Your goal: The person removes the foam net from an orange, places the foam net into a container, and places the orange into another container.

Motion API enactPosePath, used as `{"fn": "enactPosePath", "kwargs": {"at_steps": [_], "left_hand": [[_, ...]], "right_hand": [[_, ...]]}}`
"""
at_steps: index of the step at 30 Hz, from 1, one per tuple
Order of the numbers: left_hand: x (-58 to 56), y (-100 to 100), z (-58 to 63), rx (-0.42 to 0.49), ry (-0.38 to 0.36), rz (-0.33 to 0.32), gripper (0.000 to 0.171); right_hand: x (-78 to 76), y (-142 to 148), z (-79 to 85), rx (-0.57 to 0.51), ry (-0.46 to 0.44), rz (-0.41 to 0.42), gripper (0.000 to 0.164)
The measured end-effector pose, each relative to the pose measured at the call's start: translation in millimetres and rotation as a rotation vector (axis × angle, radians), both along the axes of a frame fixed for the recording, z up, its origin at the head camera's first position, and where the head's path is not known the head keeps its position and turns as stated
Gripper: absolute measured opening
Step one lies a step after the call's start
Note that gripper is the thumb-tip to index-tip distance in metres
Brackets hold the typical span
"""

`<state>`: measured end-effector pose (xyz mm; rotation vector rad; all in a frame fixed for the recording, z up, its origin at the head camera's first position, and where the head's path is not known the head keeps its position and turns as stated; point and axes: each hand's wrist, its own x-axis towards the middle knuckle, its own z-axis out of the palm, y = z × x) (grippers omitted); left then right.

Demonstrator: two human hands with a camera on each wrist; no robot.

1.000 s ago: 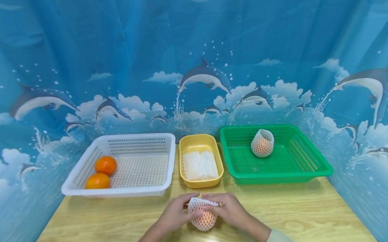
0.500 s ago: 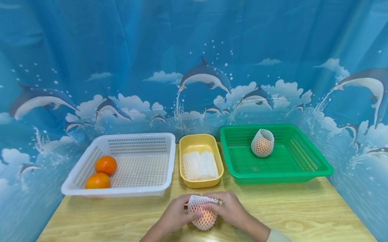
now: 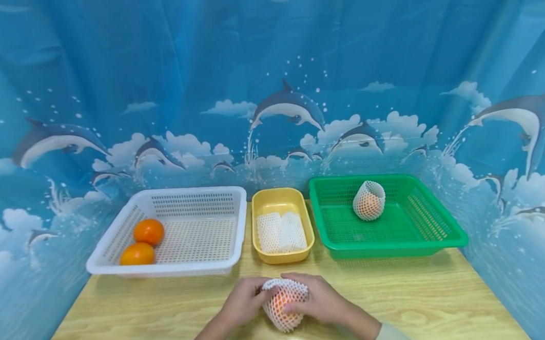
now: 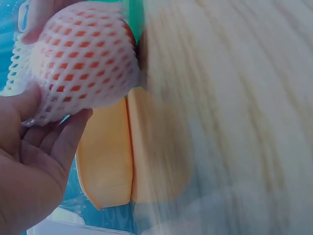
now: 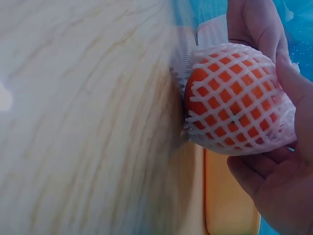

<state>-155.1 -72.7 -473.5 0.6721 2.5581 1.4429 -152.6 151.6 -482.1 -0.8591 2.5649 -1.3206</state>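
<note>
Tabletop (image 3: 427, 300): netted fruit (image 3: 286, 309) between hands (image 3: 243, 301) (image 3: 324, 298).

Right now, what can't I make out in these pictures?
Head view: some fingers of the left hand and right hand, behind the foam-netted orange fruit.
Head view: the bottom of the nearer bare orange fruit, behind the rim of the white basket.
Head view: whatever lies under the foam nets in the yellow tray.
Left wrist view: most of the right hand, cut by the top edge.

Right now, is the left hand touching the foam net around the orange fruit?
Touching. The left wrist view shows the left hand with its thumb against the foam net.
</note>
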Motion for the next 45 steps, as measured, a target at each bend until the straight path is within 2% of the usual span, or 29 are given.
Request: {"fn": "enactPosePath", "kwargs": {"at_steps": [5, 8, 12, 16, 21, 25, 28, 31, 33, 36, 39, 43, 45], "left_hand": [[0.2, 0.1, -1.2, 0.027, -0.030, -0.003, 0.028], [-0.2, 0.7, -1.8, 0.060, -0.057, -0.029, 0.035], [0.2, 1.5, -2.0, 0.074, -0.095, -0.059, 0.044], [1.6, 1.9, -2.0, 0.079, -0.115, -0.083, 0.046], [2.1, 1.9, -1.4, 0.062, -0.099, -0.112, 0.046], [2.5, 2.4, -1.0, 0.017, -0.063, -0.125, 0.059], [2.4, 3.6, -1.4, -0.018, -0.030, -0.119, 0.066], [2.1, 4.6, -2.7, -0.026, -0.026, -0.106, 0.063], [2.1, 4.8, -3.5, -0.016, -0.036, -0.108, 0.058], [2.2, 3.8, -4.5, 0.020, -0.065, -0.110, 0.052], [1.8, 2.4, -5.7, 0.043, -0.064, -0.105, 0.046], [0.5, 1.2, -5.9, 0.023, 0.010, -0.005, 0.020], [0.1, 1.5, -5.2, 0.009, 0.039, 0.057, 0.017]], "right_hand": [[-1.9, 0.3, -0.6, -0.086, 0.022, 0.045, 0.043], [-1.8, 0.2, 0.8, -0.122, 0.037, 0.036, 0.036], [-1.2, -0.9, 2.8, -0.152, 0.063, 0.022, 0.032], [-1.4, -1.2, 3.9, -0.160, 0.085, 0.007, 0.034], [-2.6, -1.8, 4.5, -0.166, 0.102, -0.074, 0.032], [-2.4, -4.1, 4.1, -0.206, 0.176, -0.130, 0.019], [-1.9, -6.0, 2.9, -0.238, 0.221, -0.134, 0.015], [-1.5, -6.4, 2.2, -0.245, 0.223, -0.125, 0.017], [-1.1, -5.6, 2.5, -0.225, 0.213, -0.129, 0.024], [0.5, -3.6, 3.8, -0.164, 0.170, -0.143, 0.038], [2.7, -1.4, 3.8, -0.091, 0.101, -0.149, 0.052], [3.9, -0.5, 1.2, -0.027, 0.030, -0.104, 0.062], [3.6, -1.0, 0.3, -0.020, 0.024, -0.076, 0.061]]}}
